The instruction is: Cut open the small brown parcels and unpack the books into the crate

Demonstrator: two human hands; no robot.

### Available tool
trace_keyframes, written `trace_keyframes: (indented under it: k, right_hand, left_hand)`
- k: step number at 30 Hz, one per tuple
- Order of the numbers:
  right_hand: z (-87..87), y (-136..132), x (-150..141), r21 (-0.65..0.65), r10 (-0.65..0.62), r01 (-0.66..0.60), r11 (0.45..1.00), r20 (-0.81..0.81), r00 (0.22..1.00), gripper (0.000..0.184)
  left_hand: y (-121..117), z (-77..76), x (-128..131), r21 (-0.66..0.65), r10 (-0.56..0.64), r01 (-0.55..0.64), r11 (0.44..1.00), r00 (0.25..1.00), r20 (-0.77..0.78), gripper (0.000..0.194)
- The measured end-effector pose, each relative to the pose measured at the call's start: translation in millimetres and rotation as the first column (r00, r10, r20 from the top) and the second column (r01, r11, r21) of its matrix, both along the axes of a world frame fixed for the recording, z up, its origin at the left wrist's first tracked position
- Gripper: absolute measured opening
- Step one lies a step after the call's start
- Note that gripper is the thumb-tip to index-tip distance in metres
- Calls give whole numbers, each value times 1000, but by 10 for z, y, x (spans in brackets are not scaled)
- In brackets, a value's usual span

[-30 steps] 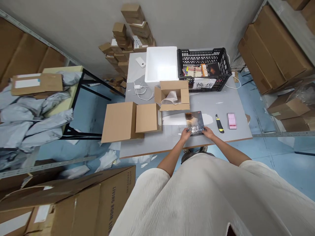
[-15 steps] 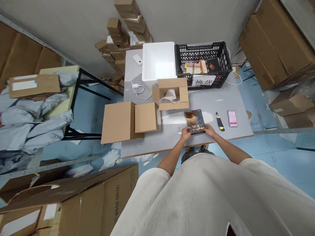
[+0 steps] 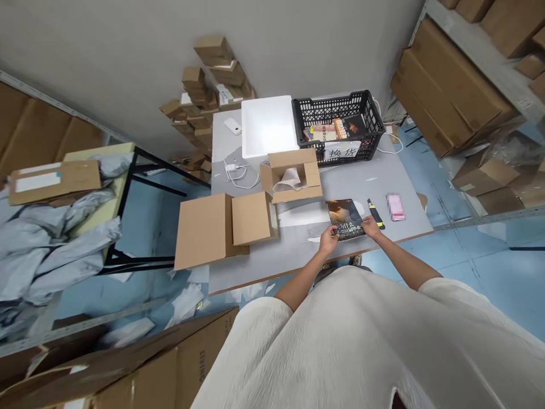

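Note:
Between my hands is a dark book (image 3: 346, 217) with a picture and large printed characters on its cover. My left hand (image 3: 328, 239) grips its lower left corner, and my right hand (image 3: 370, 226) pinches its lower right side. Just beyond my right hand lies a black and yellow box cutter (image 3: 375, 214) on the table. A pink phone-sized item (image 3: 395, 207), its face blurred, rests farther right. Past the book's far left stands an open cardboard box (image 3: 297, 197) with white paper (image 3: 289, 180) inside.
Two brown cartons (image 3: 200, 233) (image 3: 250, 217) stand on the table's left part. At the back are a white foam box (image 3: 269, 126) and a black crate (image 3: 339, 101) holding books. A white cable (image 3: 242, 176) lies near them. The grey table (image 3: 264, 261) ends close before me.
My hands have carried the book to the right, toward the box cutter, and it appears slightly tilted now. The camera view has shifted too. The boxes and crate keep their places on the table.

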State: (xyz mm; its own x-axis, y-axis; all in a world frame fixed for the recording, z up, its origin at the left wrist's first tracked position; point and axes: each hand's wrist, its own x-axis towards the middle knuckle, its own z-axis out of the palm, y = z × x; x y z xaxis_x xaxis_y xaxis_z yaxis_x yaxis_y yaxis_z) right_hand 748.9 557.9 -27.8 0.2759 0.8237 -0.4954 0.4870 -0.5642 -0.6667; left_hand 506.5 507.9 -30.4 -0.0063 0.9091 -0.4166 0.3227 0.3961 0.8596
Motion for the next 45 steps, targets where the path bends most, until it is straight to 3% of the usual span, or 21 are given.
trace_keyframes:
  k: [7,13,17,25,28,31,37,42,45]
  right_hand:
    - [444,-83,327,256,10,-26,966,64,998,31]
    - [766,-27,514,378,0,-2,926,3,1000,52]
    - [949,230,543,447,86,-66,892,-26,996,61]
    - [1246,981,403,456,375,-272,848,-153,914,78]
    - [1277,1298,297,472,438,-312,824,-182,880,77]
    - [1254,1633,172,521,456,-315,793,-166,874,64]
    - [1135,2272,-140,554,361,-221,803,-156,920,33]
    - [1044,2637,-276,547,318,-156,823,-215,923,37]
    - [1007,2782,-263,538,390,-248,806,-167,906,46]
  left_hand:
    - [180,321,142,204,-250,256,945,967,-54,29]
    - [462,605,186,360,-331,350,865,937,-115,34]
    - [719,816,111,400,-334,374,837,928,-167,34]
    - [1210,1131,-141,423,-232,303,854,949,-212,26]
    - [1407,1173,-232,428,-182,266,864,957,-227,24]
    - [1669,1206,-295,452,-106,209,867,965,-242,28]
    - [2372,1290,-382,507,9,138,851,961,-276,40]
    - [2742,1267,-429,404,13,106,909,959,-282,53]
    - [2805,1223,-457,455,66,99,885,941,-332,47]
